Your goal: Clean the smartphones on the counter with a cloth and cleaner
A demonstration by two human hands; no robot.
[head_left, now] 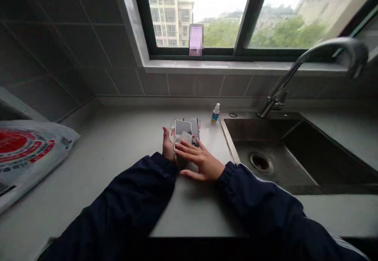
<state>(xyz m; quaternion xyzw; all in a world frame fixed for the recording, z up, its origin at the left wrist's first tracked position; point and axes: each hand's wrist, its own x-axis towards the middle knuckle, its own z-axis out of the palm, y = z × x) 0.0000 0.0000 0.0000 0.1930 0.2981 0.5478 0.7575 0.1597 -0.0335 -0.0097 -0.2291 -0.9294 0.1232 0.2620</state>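
A phone with a pale frame and a grey face point(183, 126) is held up in my left hand point(168, 146), which cups its left side with the thumb pointing up. My right hand point(199, 160) lies across the phone's lower part, fingers stretched out and thumb apart. Under and beside those fingertips is a white wipe or tissue point(186, 136), pressed against the phone. Just behind, a second, dark phone-like slab point(194, 125) rests on the counter, partly covered by the first. The phone's lower end and most left fingers are hidden.
Beyond the slab stands a small white spray bottle point(215, 114) with a blue label. To the right is a sink point(295, 162) with a curved tap point(283, 79). A printed plastic bag point(29, 150) lies at left on the counter point(124, 131). Another phone point(196, 40) leans against the window.
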